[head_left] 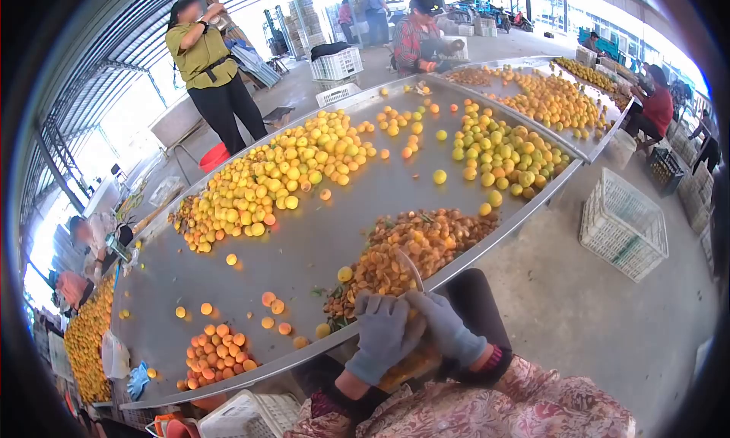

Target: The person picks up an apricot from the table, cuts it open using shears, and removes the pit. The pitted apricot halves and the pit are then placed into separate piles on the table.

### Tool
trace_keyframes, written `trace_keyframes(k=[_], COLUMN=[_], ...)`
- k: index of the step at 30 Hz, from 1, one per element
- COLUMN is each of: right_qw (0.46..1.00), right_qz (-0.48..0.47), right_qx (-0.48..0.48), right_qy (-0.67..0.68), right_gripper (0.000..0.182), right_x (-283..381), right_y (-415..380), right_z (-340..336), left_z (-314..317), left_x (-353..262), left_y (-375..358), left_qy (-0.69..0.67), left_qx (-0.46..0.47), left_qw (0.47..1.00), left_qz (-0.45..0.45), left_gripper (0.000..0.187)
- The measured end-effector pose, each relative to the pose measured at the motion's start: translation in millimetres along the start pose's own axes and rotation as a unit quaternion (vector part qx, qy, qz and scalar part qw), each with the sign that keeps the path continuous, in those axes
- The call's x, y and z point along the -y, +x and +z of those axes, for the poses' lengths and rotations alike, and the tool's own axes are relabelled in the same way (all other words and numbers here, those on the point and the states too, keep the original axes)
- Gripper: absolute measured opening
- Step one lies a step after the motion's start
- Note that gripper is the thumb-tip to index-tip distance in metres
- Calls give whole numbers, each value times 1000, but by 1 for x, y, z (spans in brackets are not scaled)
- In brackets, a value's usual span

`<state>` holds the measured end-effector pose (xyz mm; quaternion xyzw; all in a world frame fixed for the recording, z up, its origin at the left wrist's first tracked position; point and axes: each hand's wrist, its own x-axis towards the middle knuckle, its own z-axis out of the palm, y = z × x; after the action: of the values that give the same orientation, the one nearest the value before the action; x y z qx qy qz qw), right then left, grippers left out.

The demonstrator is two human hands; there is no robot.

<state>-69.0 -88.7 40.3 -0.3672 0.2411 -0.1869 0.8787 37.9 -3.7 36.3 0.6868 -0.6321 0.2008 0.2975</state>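
My left hand [380,335], in a grey glove, is closed near the table's front edge. What its curled fingers hold, if anything, is hidden. Beside it, my right hand [450,328], also gloved in grey, is shut on a knife whose thin curved blade [411,269] points up and away from me. Just beyond both hands lies a heap of small brown pieces [403,248] that look like fruit pits. A yellow apricot [345,274] rests at its left side. Orange apricots [217,354] are piled farther left on the metal table [304,240].
Yellow apricots [281,168] and greenish ones [509,153] form larger piles across the table. White crates [623,225] stand on the floor to the right, and another crate [251,415] is below the front edge. A standing person [205,65] and other seated people surround the tables.
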Motion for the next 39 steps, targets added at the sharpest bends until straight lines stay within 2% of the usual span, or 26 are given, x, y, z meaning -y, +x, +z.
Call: trace_keyframes(k=[2,5,6,8,9,11,12,14,15,16,17,19,21,23,25,26,27,29,30,32,33,35,36,37,38,39], right_qw=[1000,1000,1000,999,998,995,990,983,973,961,963,921,893,967,997,999,999,997,999,999,999,1000,999,999,1000,999], right_qz=[-9,13,-8,-27,-54,-87,-120,-149,-194,-237,-231,-301,-338,-203,-52,-7,-2,46,21,14,11,4,-6,-17,-25,-40], right_qx=[-19,2,11,20,-5,-28,-54,-81,-93,-105,-106,-95,-75,-35,-56,-30,-32,36,15,-9,-31,-15,5,13,-7,-27], right_qy=[-11,-13,-11,-8,-23,-35,-48,-63,-79,-96,-95,-230,-288,-146,-17,21,27,-58,-48,-44,-40,0,39,33,11,-12], right_gripper=[19,19,19,19,20,21,20,19,18,17,17,15,15,17,19,25,25,31,35,33,31,29,26,26,24,22], right_x=[4,9,2,-8,-11,-15,-18,-21,-22,-22,-18,-12,-14,-10,0,-1,3,14,8,3,1,0,1,-1,-8,-11], right_y=[-5,-14,-11,-6,-3,1,2,3,3,4,3,2,12,13,10,13,10,4,6,8,8,5,4,6,10,14], right_z=[4,7,2,-2,-3,0,2,6,9,11,14,17,10,16,23,20,17,10,11,11,10,7,7,4,-1,-5], left_z=[-1,-2,0,10,17,31,34,40,43,47,49,44,34,42,44,46,48,50,46,34,30,25,23,20,18,21], left_x=[1,3,3,1,-2,-5,-7,-13,-18,-24,-28,-32,-27,-5,17,25,25,22,17,6,1,-5,-6,-7,-7,-4], left_y=[2,0,-2,-5,-9,-15,-18,-23,-25,-27,-30,-32,-30,-30,-37,-36,-37,-33,-33,-28,-23,-17,-17,-17,-12,-14], left_qy=[8,10,9,6,7,-121,-122,-221,-222,-157,-90,-63,-49,26,-7,-43,-42,-37,-39,-249,-250,-371,-370,-240,-101,-92], left_qx=[-23,-49,-48,-46,-46,-100,-99,-90,-90,-130,-165,-104,-120,-195,-172,-170,-163,-196,-193,-116,-116,-81,-85,-69,-62,-74], left_qw=[998,996,996,999,999,984,984,954,953,965,971,971,980,980,984,983,984,975,976,924,924,883,884,950,988,989], left_qz=[59,78,77,17,15,-84,-82,-181,-185,-167,-147,-204,-149,-43,-54,-50,-52,-95,-92,-267,-266,-276,-273,-190,-97,-90], left_gripper=[32,29,29,27,27,27,27,22,22,23,28,48,50,48,41,34,34,23,23,20,20,27,27,26,27,26])
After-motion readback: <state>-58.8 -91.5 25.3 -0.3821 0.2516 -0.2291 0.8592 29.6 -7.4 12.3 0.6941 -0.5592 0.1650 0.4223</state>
